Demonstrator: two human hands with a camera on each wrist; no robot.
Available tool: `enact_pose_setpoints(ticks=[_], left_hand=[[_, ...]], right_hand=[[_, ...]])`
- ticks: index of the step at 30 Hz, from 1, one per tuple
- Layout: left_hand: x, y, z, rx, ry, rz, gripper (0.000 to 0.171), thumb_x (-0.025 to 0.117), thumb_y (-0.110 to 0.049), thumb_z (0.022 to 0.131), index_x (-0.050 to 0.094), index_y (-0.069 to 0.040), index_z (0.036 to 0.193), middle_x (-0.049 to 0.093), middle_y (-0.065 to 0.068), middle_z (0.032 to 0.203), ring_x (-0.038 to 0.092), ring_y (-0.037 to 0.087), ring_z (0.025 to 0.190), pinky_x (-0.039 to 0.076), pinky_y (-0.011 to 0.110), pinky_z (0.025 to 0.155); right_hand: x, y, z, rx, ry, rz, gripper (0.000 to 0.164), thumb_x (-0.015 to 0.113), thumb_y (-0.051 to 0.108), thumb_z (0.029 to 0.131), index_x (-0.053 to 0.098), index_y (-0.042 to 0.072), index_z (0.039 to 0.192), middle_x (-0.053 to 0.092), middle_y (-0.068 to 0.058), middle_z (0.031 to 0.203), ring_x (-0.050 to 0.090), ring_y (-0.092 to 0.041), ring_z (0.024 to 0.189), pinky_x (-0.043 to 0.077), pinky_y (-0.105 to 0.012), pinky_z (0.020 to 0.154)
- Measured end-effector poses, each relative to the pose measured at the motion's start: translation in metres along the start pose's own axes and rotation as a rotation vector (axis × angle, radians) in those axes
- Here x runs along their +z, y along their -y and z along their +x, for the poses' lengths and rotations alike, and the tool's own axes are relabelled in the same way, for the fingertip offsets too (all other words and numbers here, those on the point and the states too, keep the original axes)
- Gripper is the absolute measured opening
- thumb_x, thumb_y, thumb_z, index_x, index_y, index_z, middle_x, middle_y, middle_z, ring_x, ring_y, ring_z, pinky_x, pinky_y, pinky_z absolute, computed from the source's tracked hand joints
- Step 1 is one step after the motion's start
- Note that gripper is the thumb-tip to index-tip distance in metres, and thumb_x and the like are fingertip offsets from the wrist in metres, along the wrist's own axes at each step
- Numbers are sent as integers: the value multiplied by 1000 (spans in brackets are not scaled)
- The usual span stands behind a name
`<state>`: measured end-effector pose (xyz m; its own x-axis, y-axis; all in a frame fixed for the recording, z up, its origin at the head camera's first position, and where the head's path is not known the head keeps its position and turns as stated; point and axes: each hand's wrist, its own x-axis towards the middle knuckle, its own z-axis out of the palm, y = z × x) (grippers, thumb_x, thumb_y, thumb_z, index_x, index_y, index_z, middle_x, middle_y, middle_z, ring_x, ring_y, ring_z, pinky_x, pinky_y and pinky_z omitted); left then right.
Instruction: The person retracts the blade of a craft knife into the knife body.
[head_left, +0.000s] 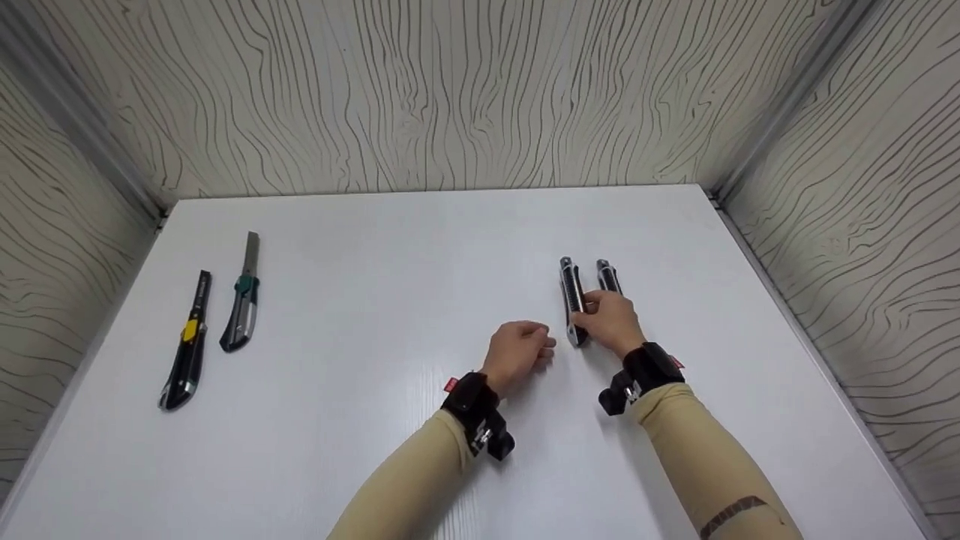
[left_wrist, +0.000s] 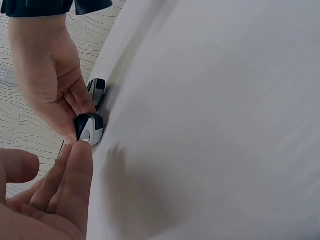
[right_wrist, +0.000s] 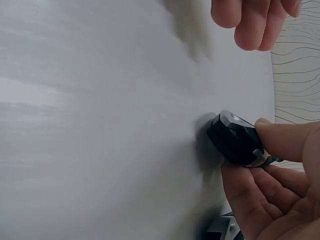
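Note:
Pinched between the thumb and fingers of my right hand (head_left: 613, 324) is a black and silver utility knife (head_left: 570, 289). Its butt end (right_wrist: 235, 140) points toward me in the right wrist view. A matching utility knife (head_left: 608, 275) lies just to its right, its lower part hidden behind the right hand. My left hand (head_left: 517, 352) hovers over the table left of the pinched knife, fingers loosely bent and holding nothing. In the left wrist view, the left fingertips (left_wrist: 80, 155) overlap the knife's end.
On the left of the white table (head_left: 405, 262) lie a black and yellow utility knife (head_left: 187, 345) and a green and black one (head_left: 244, 307), both with blade ends pointing away. Wood-grain panels (head_left: 450, 90) close off the back and both sides.

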<state>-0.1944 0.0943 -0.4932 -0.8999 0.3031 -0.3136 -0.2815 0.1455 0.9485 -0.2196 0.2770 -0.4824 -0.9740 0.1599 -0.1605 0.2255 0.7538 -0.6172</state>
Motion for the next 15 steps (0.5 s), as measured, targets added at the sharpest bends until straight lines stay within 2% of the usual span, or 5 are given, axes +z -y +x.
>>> enact_pose_setpoints(ticks=[11,15], left_hand=[[-22,4,-11,30,-28,-37,32,50,-14,100,62,6,122,74,13,102,72,17,87,59,30,78],[-28,5,-14,32,-36,-32,32,50,-15,100,62,5,122,73,12,102,72,17,88,59,30,79]], right_hand=[[2,4,1,0,-23,-81,42,68,20,88,63,-2,123,71,-21,108,65,-27,87,47,-27,65],[1,7,1,-6,-44,-117,40,70,21,87,66,-3,118,72,-20,103,65,-28,85,49,-32,68]])
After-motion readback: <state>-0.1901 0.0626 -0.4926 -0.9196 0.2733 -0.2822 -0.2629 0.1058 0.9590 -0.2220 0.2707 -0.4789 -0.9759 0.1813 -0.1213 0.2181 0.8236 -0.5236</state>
